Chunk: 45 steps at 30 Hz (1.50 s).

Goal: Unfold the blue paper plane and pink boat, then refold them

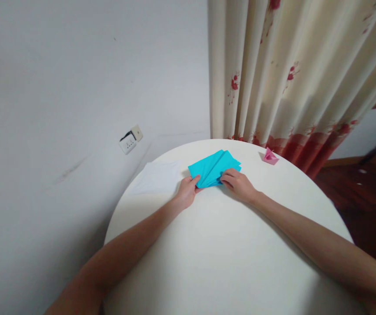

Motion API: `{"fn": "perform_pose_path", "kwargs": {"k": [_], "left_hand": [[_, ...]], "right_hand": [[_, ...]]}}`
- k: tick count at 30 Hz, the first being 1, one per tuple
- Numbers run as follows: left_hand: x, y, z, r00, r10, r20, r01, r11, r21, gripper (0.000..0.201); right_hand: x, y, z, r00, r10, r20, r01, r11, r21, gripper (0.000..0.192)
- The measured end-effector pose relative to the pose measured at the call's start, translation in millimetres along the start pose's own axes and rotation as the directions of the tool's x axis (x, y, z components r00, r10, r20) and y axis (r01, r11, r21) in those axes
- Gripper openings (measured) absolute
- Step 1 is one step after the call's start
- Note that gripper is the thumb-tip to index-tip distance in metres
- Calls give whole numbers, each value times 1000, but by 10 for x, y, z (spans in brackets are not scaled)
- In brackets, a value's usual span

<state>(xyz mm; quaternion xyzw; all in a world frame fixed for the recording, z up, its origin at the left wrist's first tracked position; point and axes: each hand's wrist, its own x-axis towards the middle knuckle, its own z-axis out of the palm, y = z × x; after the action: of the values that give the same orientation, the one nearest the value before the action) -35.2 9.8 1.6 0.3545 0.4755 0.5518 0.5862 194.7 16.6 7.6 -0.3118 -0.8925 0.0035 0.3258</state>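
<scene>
Pinching the near edge of the folded blue paper, left hand and right hand look mid-crease; pressing flat seems next.

No readable text, labels, brands or numbers anywhere. Blue paper pinched between left hand and right hand: plain, no print. White sheet just left of the grip: blank. Pink folded paper right of and beyond the grip: unmarked. Wall socket further left: no legible marking. Curtain shows red floral print only.
</scene>
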Motion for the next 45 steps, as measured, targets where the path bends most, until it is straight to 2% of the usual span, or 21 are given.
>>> {"fn": "perform_pose_path", "kwargs": {"k": [3,6,9,12,14,16,18,20,22,23,25,28,32,35,38,41,43,45], "left_hand": [[-17,34,5,994,93,-57,-89,993,72,18],[-30,72,9,978,189,-83,-179,976,123,34],[-47,138,-2,970,208,-126,-185,968,170,58],[-61,246,-46,972,204,-116,-172,955,241,82],[-61,333,-88,982,187,-21,-173,941,292,79],[-61,428,-130,984,149,102,-175,928,330,59],[-79,533,-159,969,134,209,-201,919,338,37],[-129,646,-171,930,151,336,-265,908,324,35],[-210,755,-164,858,158,488,-345,882,322,42],[-256,800,-152,826,166,538,-386,863,327,45],[-346,862,-114,789,213,576,-468,815,341,44],[-458,881,-39,789,330,518,-539,777,326,26],[-575,844,33,838,417,352,-496,852,170,39],[-621,815,39,863,455,218,-475,879,47,37],[-581,773,25,856,493,155,-512,850,122,28],[-439,677,6,842,529,103,-535,800,272,31],[-313,574,-19,849,521,92,-518,783,345,35],[-193,455,-62,875,476,95,-474,796,377,32]], "right_hand": [[-1,-70,-31,995,-66,-81,68,997,21,23],[-30,-162,-31,990,-64,-128,56,996,-67,19],[-46,-253,-25,986,-32,-166,21,997,-69,16],[-35,-292,-22,951,22,-308,-7,999,50,13],[-24,-274,-21,885,133,-446,-66,985,162,10],[-14,-229,-33,793,288,-537,-143,945,296,9],[0,-182,-73,713,412,-567,-184,890,416,10],[24,-161,-151,661,466,-587,-172,857,486,10],[57,-184,-264,624,485,-612,-144,842,520,11],[75,-214,-326,613,492,-618,-132,835,535,12],[109,-299,-449,604,507,-615,-114,818,563,14],[153,-444,-595,614,540,-575,-110,780,616,17],[185,-569,-723,641,577,-507,-111,722,683,22],[187,-586,-783,614,582,-533,-112,733,671,22],[182,-528,-774,587,594,-550,-133,740,659,18],[169,-397,-659,605,614,-507,-175,723,668,19],[147,-282,-533,626,644,-439,-225,689,689,22],[112,-161,-395,633,707,-314,-300,598,743,32]]}}
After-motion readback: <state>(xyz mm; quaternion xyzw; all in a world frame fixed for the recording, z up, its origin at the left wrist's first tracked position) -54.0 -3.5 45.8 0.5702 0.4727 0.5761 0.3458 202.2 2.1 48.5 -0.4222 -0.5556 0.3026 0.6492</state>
